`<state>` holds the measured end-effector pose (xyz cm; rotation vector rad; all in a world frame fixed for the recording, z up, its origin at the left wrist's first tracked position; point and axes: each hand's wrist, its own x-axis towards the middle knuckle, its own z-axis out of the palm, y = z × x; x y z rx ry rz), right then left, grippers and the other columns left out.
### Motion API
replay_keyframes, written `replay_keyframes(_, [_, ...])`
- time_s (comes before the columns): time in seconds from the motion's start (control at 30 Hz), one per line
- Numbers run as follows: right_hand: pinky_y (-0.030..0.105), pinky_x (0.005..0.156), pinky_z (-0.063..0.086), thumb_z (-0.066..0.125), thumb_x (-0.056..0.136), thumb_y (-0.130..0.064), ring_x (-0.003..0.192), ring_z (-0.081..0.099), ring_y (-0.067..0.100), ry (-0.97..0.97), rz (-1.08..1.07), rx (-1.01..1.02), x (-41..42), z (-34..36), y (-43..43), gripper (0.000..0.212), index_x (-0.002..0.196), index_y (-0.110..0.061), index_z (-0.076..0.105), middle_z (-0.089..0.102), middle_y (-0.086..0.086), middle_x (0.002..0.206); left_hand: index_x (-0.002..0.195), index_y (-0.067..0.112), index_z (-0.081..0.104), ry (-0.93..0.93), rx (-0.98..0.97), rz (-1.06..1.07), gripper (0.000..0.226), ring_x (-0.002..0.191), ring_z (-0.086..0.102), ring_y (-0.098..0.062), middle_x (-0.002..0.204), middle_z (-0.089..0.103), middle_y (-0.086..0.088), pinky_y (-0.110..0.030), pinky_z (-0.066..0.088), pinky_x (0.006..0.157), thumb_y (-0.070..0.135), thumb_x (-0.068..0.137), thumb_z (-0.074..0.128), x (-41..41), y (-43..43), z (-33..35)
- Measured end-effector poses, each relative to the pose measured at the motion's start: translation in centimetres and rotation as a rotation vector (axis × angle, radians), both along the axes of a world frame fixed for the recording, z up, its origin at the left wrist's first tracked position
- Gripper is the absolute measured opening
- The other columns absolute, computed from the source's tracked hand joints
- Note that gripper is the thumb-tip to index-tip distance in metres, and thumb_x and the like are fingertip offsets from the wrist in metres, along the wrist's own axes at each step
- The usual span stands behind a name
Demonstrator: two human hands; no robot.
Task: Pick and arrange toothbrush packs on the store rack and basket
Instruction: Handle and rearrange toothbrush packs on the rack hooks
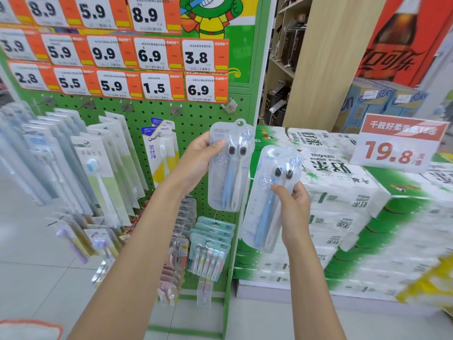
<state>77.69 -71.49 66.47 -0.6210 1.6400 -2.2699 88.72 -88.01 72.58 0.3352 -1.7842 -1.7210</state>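
Before the green rack [196,119], the left hand [198,160] pinches one toothbrush pack [229,187] upright — the right hand [294,207] grips a second pack [263,222], tilted, just beside it.

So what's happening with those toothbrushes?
A person is standing at a green pegboard rack in a shop. Their left hand holds one clear toothbrush pack up in front of the rack, just below a metal hook. Their right hand holds a second pack lower down and tilted, in front of stacked tissue packs. Neither pack looks hung yet.
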Motion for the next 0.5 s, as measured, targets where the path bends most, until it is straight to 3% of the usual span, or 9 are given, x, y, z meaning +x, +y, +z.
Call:
replay_keyframes(0.17, [0.011,0.054,0.042,0.060,0.088,0.002,0.057,0.053,-0.001,0.038,0.000,0.053,0.6,0.1,-0.1,0.010,0.088,-0.008,0.061,0.058,-0.008,0.069,0.123,0.017,0.059,0.016,-0.027,-0.013,0.025,0.102,0.067,-0.014,0.115,0.070,0.000,-0.032,0.054,0.088,0.014,0.102,0.045,1.3,0.5,0.1])
replay_keyframes(0.3, [0.017,0.042,0.021,0.052,0.088,0.005,0.045,0.022,0.003,0.058,-0.012,0.105,0.7,0.0,0.0,0.028,0.069,-0.012,0.041,0.028,-0.017,0.048,0.122,0.017,0.059,0.037,-0.026,-0.022,0.025,0.098,0.067,-0.012,0.110,0.071,0.003,-0.029,0.054,0.086,0.012,0.102,0.045,1.8,0.9,0.1])
replay_keyframes(0.4, [0.017,0.042,0.018,0.052,0.088,0.004,0.044,0.017,0.003,0.052,-0.008,0.123,0.8,0.1,-0.1,0.040,0.064,-0.018,0.029,0.024,-0.016,0.046,0.119,0.019,0.060,0.034,-0.031,-0.017,0.023,0.096,0.068,-0.011,0.107,0.072,0.005,-0.027,0.055,0.084,0.013,0.102,0.045,2.0,1.1,0.3])
replay_keyframes(0.5, [0.016,0.042,0.018,0.052,0.088,0.004,0.044,0.017,0.004,0.042,-0.001,0.125,1.0,0.2,-0.1,0.041,0.063,-0.018,0.029,0.023,-0.016,0.046,0.120,0.018,0.059,0.038,-0.032,-0.007,0.023,0.097,0.068,-0.012,0.108,0.071,0.004,-0.030,0.055,0.085,0.013,0.102,0.045,1.9,1.2,0.5])
